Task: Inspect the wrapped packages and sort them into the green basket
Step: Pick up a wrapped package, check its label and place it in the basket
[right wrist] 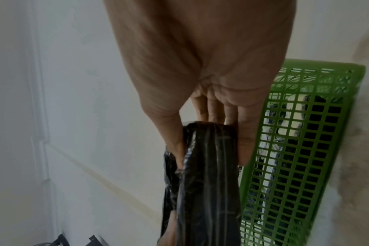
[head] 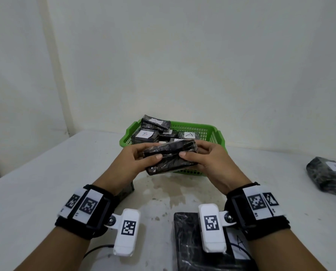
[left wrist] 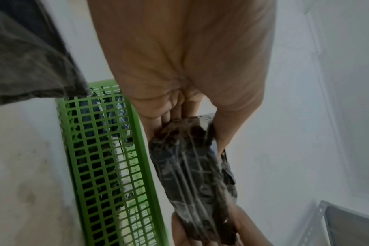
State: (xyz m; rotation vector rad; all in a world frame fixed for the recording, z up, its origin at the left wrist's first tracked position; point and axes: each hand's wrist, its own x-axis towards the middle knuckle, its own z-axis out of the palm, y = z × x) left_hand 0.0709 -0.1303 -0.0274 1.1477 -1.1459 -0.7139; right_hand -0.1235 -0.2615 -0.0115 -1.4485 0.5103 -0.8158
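Just near the green basket [head: 212, 132], above the table [head: 36, 182]: a black wrapped package [head: 170, 156], pinched at each end by left hand [head: 132, 160] and right hand [head: 212, 162], thumbs on top, fingers curled under. Slippery wrap. Could slide out and drop short of the basket.

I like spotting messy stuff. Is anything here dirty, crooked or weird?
Yes. The white table has brownish stains in front of the green plastic basket. In the basket, the top black wrapped package sits tilted on the pile, poking above the rim. Nothing looks spilled or torn.
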